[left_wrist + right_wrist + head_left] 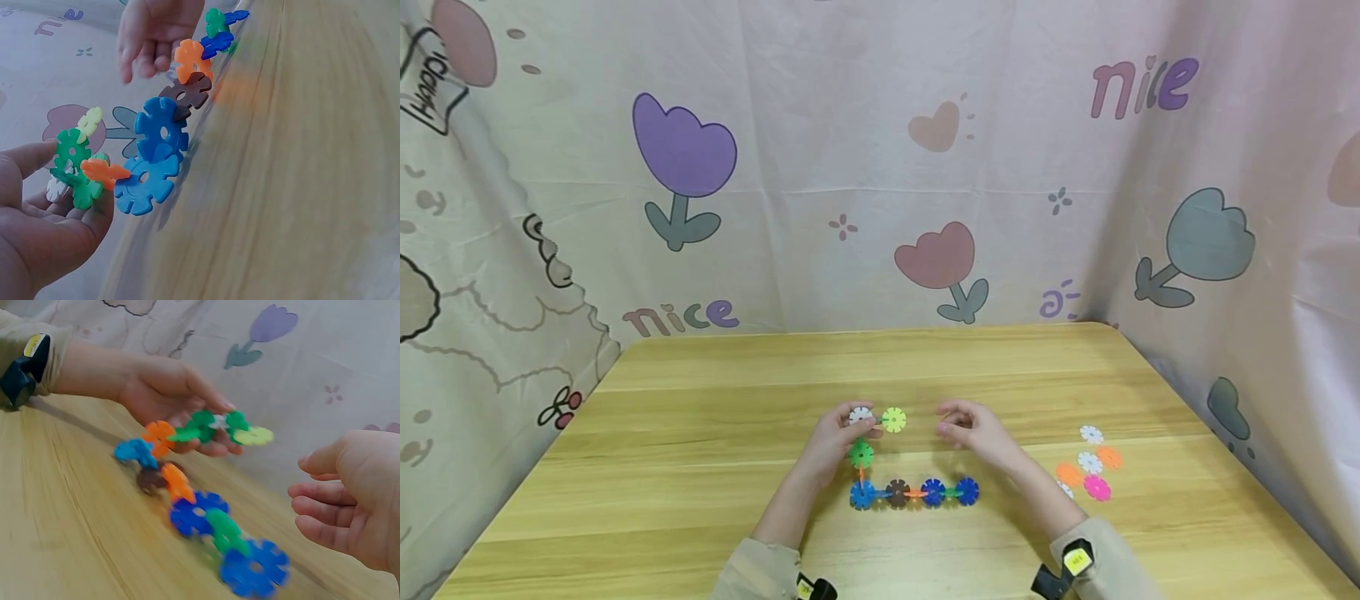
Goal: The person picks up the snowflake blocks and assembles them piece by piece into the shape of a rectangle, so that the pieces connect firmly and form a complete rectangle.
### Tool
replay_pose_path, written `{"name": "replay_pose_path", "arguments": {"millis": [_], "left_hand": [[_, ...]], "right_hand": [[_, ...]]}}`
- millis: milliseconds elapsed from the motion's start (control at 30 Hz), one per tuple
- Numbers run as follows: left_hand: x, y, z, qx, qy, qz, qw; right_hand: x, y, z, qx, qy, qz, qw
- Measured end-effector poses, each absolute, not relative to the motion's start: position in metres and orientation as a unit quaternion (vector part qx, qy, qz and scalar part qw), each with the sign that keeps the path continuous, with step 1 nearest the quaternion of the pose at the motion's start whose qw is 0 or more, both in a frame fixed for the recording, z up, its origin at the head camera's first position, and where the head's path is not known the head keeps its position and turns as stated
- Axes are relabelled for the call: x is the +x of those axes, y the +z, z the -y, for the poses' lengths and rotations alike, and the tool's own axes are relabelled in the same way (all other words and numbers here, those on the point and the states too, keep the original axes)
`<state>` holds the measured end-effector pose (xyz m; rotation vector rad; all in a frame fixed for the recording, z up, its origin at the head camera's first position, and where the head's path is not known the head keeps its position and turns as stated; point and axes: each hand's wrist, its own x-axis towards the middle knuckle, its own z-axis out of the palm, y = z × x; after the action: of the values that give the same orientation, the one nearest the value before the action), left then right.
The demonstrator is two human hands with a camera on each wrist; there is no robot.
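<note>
A chain of notched plastic snowflake discs bends in a C-like shape over the table. My left hand [833, 442] grips its upper corner between thumb and fingers, at the white disc [860, 413]. A yellow-green disc [894, 419] forms the upper free end. Below the hand come a green disc [861, 454] and a lighter blue disc [862, 495]. The lower row continues with a brown disc [897, 493] and dark blue discs [967, 491], joined by upright orange and green discs [226, 532]. My right hand [979, 432] hovers right of the yellow-green disc, fingers loosely bent, holding nothing.
Loose discs lie on the wooden table [700, 467] to the right: white [1092, 434], orange [1108, 457] and pink [1097, 487] ones, some close together. Printed cloth [820, 125] hangs behind the table and along both sides.
</note>
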<state>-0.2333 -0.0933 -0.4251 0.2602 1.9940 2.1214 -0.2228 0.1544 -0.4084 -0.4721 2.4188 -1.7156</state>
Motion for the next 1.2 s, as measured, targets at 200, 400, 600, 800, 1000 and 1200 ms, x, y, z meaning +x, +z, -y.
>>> {"name": "replay_pose_path", "arguments": {"millis": [200,400,600,800,1000,1200], "left_hand": [[-0.234,-0.426,0.095,0.095,0.721,-0.678,0.106],[-0.233,-0.427,0.096,0.093,0.723,-0.676,0.108],[-0.233,-0.427,0.096,0.091,0.722,-0.677,0.111],[-0.234,-0.429,0.096,0.091,0.725,-0.673,0.113],[-0.234,-0.428,0.096,0.094,0.725,-0.674,0.109],[-0.234,-0.428,0.095,0.085,0.725,-0.674,0.111]], "right_hand": [[-0.225,-0.421,-0.197,-0.121,-0.542,-0.831,0.005],[-0.216,-0.417,-0.237,-0.063,-0.526,-0.847,-0.038],[-0.208,-0.419,-0.276,-0.023,-0.505,-0.86,-0.072],[-0.206,-0.422,-0.312,0.035,-0.486,-0.869,-0.091],[-0.205,-0.43,-0.336,0.067,-0.428,-0.896,-0.098],[-0.206,-0.435,-0.345,0.064,-0.375,-0.922,-0.075]]}}
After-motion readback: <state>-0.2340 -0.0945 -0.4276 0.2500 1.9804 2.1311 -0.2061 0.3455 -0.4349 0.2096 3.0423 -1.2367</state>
